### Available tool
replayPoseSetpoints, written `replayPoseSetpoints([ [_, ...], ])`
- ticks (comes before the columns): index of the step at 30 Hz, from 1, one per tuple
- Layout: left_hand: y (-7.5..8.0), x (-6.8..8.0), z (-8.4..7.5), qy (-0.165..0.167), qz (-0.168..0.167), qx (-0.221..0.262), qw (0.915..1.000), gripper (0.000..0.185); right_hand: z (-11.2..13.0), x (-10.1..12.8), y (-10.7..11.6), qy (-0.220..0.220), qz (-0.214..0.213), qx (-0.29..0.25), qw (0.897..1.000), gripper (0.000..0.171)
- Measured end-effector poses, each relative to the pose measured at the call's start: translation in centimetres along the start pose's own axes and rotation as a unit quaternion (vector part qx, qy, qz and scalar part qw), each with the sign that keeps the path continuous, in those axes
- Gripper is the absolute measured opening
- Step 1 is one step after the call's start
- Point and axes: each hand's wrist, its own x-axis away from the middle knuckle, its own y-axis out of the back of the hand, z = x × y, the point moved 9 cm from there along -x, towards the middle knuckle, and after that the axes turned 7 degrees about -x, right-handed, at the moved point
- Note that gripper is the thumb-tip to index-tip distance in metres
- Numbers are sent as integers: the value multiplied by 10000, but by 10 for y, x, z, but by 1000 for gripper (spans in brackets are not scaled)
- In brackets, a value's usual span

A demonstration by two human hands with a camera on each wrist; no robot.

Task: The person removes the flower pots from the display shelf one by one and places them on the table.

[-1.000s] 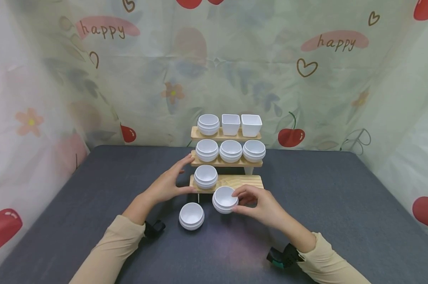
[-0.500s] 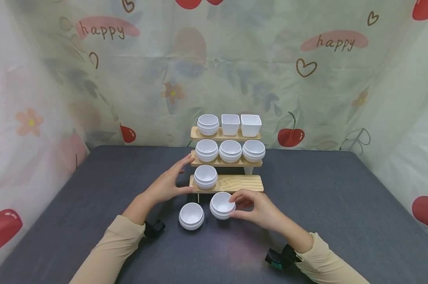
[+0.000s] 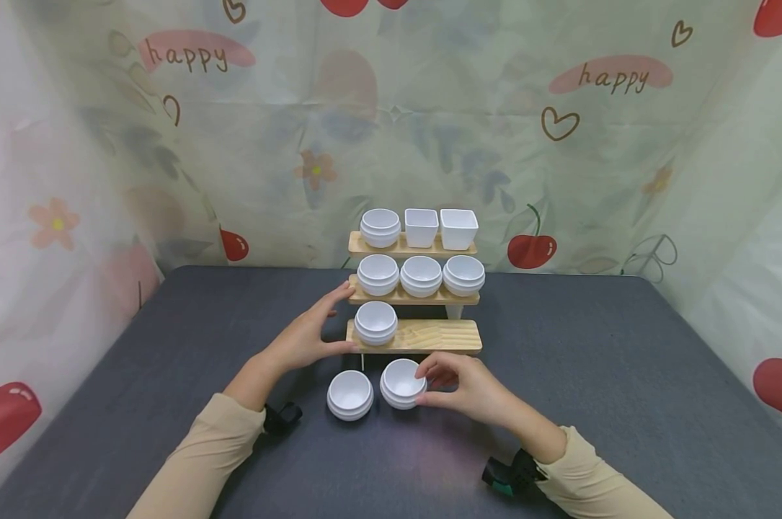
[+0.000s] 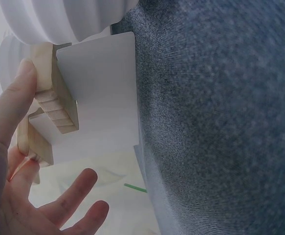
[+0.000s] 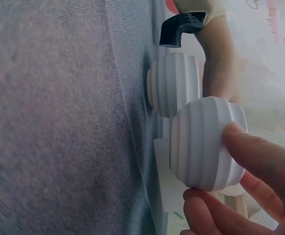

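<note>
My right hand [image 3: 463,388] pinches a round white ribbed bowl [image 3: 400,386] by its right side, in front of the lowest shelf. In the right wrist view the held bowl [image 5: 206,142] has the thumb on its upper side and fingers below. Left of it, a second white bowl [image 3: 349,393] stands on the table. My left hand [image 3: 306,335] touches the left end of a three-tier wooden stand [image 3: 439,336]. In the left wrist view, the thumb rests on one shelf end [image 4: 59,110], a finger meets another behind it, and the other fingers extend freely.
On the lowest shelf, one round bowl [image 3: 375,322] stands at the left. Three round bowls fill the middle shelf. The top shelf bears a round bowl [image 3: 380,228] and two square bowls [image 3: 459,229]. A printed curtain [image 3: 429,144] hangs behind the dark table [image 3: 592,360].
My right hand has moved the held bowl down and slightly left, away from the lowest shelf and nearer the bowl on the table. The left hand has stayed on the stand.
</note>
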Motion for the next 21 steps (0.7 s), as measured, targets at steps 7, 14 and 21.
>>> replayPoseSetpoints([
  [7,0,0,0,-10,-3,-1,10000,91,-2,-1,-4,-12,90,51,9999,27],
  [14,1,0,-2,-27,6,24,10000,91,-4,0,-7,-78,167,10,9998,27],
  [21,0,1,-1,-27,2,-9,10000,92,-7,-1,-10,-135,258,32,9996,26],
])
